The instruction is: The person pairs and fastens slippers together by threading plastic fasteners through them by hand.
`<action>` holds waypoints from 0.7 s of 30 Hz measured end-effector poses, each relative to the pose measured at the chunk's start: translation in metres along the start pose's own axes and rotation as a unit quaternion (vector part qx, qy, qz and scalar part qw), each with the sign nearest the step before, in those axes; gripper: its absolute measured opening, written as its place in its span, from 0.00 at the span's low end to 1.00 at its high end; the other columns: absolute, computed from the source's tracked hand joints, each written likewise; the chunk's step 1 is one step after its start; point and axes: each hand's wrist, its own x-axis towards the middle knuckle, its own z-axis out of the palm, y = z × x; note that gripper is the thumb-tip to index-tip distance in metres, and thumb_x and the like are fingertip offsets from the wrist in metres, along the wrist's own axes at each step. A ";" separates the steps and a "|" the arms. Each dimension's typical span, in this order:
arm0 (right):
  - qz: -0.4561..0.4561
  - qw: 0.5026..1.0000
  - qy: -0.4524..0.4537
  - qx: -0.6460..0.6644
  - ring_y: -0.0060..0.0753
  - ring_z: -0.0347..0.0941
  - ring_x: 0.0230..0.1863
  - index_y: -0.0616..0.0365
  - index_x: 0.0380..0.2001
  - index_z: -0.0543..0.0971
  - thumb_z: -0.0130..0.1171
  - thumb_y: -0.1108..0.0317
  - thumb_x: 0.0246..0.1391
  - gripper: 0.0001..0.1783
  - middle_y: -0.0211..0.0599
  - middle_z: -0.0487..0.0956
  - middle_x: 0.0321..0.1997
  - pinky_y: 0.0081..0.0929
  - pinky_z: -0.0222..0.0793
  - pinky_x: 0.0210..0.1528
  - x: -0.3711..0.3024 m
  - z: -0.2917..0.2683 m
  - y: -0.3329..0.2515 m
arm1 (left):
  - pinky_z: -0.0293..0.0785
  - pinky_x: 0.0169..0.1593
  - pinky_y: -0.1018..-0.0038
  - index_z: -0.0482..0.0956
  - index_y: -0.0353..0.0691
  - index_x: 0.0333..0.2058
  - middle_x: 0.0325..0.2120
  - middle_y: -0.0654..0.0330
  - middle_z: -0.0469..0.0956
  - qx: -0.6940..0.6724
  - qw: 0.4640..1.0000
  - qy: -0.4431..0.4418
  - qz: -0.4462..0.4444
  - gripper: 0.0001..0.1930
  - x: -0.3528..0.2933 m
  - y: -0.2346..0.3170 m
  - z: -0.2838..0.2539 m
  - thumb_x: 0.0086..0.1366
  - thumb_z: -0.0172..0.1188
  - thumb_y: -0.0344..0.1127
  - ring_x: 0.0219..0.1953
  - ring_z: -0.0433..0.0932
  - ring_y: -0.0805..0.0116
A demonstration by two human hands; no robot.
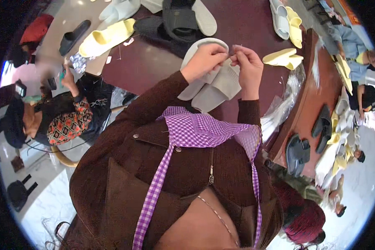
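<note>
Above a pair of light grey slide slippers [221,88], my left hand [204,61] is closed, its thumb and fingers drawn together in a pinch. Close by on its right, my right hand [249,66] is pinched too, its fingertips nearly meeting those of the left. What lies between the fingertips is too small to make out. The slippers rest on the dark red table [133,73], toes toward me; the hands partly cover them. Just beyond, a pale sole [202,43] shows behind my left hand.
Black slippers [179,23] are piled at the far side. Yellow slippers [106,38] lie to the left, and another yellow pair [284,58] to the right. Clear plastic bags [285,100] hang by the right edge. A co-worker in a patterned sleeve [71,123] sits at left.
</note>
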 end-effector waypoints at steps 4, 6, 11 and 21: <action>0.012 0.999 0.028 -0.024 0.19 0.70 0.24 0.67 0.35 0.76 0.53 0.77 0.51 0.08 0.33 0.75 0.23 0.16 0.67 0.27 -0.006 0.007 -0.003 | 0.56 0.18 0.88 0.73 0.38 0.35 0.21 0.68 0.71 -0.041 0.999 -0.001 0.021 0.08 -0.003 0.005 -0.008 0.59 0.53 0.35 0.17 0.63 0.86; 0.025 0.998 0.025 -0.057 0.19 0.70 0.22 0.67 0.34 0.76 0.54 0.77 0.50 0.07 0.32 0.75 0.22 0.16 0.67 0.26 -0.011 0.012 -0.006 | 0.56 0.18 0.88 0.73 0.38 0.35 0.21 0.68 0.71 -0.048 0.999 -0.005 0.023 0.08 -0.003 0.007 -0.011 0.59 0.53 0.35 0.17 0.62 0.86; 0.016 0.993 0.025 -0.118 0.18 0.69 0.21 0.66 0.32 0.76 0.55 0.77 0.49 0.06 0.30 0.75 0.22 0.15 0.66 0.25 -0.018 0.023 -0.013 | 0.54 0.17 0.88 0.74 0.39 0.35 0.20 0.69 0.71 -0.064 0.997 -0.009 0.030 0.08 -0.007 0.014 -0.011 0.59 0.53 0.35 0.16 0.62 0.86; 0.003 0.991 0.020 -0.136 0.16 0.69 0.21 0.65 0.31 0.77 0.55 0.78 0.49 0.05 0.30 0.75 0.23 0.14 0.65 0.23 -0.024 0.031 -0.018 | 0.53 0.16 0.88 0.75 0.39 0.35 0.18 0.68 0.70 -0.056 0.997 -0.018 0.059 0.07 -0.009 0.022 -0.013 0.59 0.53 0.35 0.14 0.61 0.87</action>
